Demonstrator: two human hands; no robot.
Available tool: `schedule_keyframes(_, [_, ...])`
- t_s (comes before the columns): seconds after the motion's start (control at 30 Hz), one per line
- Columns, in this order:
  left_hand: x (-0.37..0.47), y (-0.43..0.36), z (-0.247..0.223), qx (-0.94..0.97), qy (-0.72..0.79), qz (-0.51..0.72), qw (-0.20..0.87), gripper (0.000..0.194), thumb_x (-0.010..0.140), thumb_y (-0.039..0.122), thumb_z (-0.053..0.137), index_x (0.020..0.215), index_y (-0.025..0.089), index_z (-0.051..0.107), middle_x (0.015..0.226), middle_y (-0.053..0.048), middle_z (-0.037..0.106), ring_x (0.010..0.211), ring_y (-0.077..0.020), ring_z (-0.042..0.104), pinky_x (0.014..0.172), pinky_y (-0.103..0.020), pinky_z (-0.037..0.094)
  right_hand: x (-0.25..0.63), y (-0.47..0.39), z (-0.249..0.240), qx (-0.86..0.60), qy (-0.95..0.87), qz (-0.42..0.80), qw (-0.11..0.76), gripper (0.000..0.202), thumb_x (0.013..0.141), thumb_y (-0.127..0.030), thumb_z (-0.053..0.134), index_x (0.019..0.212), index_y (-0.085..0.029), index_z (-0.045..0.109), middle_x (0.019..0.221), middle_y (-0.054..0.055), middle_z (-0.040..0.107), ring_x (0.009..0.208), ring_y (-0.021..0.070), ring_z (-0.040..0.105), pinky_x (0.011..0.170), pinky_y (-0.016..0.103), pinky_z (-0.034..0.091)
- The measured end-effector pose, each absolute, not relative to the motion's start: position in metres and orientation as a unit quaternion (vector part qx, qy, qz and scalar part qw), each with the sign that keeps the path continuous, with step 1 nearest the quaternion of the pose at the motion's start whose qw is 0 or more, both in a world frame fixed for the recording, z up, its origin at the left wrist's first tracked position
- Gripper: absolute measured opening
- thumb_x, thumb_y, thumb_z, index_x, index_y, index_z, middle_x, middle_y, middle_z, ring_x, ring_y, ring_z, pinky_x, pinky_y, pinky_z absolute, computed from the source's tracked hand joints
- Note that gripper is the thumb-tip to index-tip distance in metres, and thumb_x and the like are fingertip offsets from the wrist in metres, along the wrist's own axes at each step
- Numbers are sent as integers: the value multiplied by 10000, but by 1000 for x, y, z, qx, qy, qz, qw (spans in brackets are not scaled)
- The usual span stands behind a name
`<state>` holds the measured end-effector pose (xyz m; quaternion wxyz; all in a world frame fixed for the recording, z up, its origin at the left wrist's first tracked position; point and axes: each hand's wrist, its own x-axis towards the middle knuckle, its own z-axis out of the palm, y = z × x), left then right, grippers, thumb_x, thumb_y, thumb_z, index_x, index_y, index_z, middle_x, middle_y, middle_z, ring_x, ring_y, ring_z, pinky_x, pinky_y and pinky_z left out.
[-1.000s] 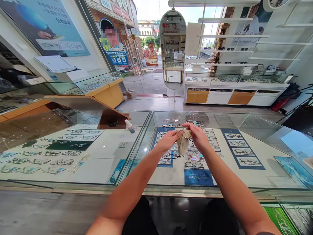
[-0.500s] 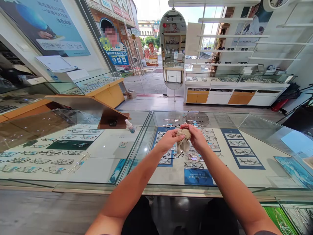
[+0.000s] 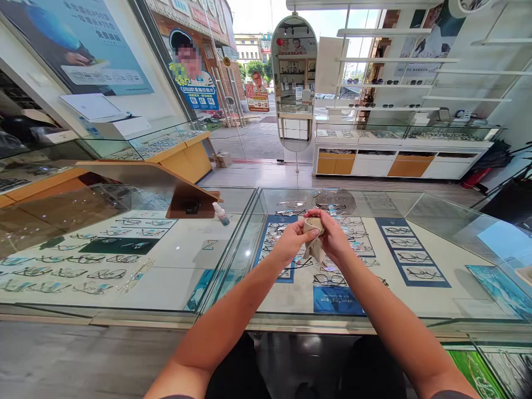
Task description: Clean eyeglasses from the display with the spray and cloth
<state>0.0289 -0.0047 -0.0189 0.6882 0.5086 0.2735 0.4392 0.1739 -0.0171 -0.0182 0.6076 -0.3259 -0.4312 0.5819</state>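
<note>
A crumpled beige cloth (image 3: 315, 248) is bunched between my two hands above the glass display counter, its loose end hanging down. My left hand (image 3: 293, 239) pinches it from the left, thumb on top. From the right, my right hand (image 3: 332, 235) closes its fingers on the cloth's other side. The upper part of the cloth is folded around a rounded shape; whatever lies inside is hidden. Beneath the hands, under glass, are rows of eyeglasses (image 3: 330, 280) and a blue card (image 3: 337, 300).
A small white spray bottle (image 3: 221, 214) stands on the left counter, near a brown wooden stand (image 3: 189, 204). More eyeglasses (image 3: 107, 274) lie in the left case. Beyond the counters are an oval mirror (image 3: 296, 83) and a white cabinet (image 3: 374, 163).
Both hands have shifted slightly, and the fingers have moved on the cloth. Its hanging end has swung a little to the right. The counters and bottle look the same.
</note>
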Motion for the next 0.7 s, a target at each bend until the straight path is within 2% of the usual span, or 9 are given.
schedule_keyframes(0.1, [30,-6,-18,506,279,449,682,552,632,444,1044,1032,150,800,919,-57,797,851,-190,707,835,-312,540,170,-18,-20,-326,-437,580,606,527,911,-727,701,1174,-270,696,1242,90,735,1055,275,686,876,373,566])
schedule_keyframes(0.2, [30,-7,-17,512,285,457,670,588,647,512,1030,1032,145,778,944,-63,796,847,-193,712,804,-307,544,167,-22,-20,-321,-432,584,608,506,917,-714,718,1163,-272,703,1290,76,726,1032,249,671,814,331,543])
schedule_keyframes(0.4, [33,-9,-17,504,288,480,657,632,647,618,1004,968,148,729,840,-28,753,728,-144,656,730,-284,529,163,-27,-18,-325,-445,584,596,419,976,-649,690,1172,-281,738,1352,43,699,814,175,552,600,283,392])
schedule_keyframes(0.53, [35,-11,-18,503,300,481,652,630,690,684,955,901,153,690,782,-21,718,656,-123,595,637,-262,477,163,-28,-18,-322,-436,599,589,362,982,-575,690,1176,-281,772,1340,24,712,719,148,460,584,285,351])
schedule_keyframes(0.7, [35,-13,-17,499,320,491,638,675,704,747,915,947,154,703,729,2,677,606,-102,538,574,-240,426,162,-26,-24,-307,-462,584,593,378,989,-584,683,1187,-282,797,1273,34,732,832,176,552,651,282,423])
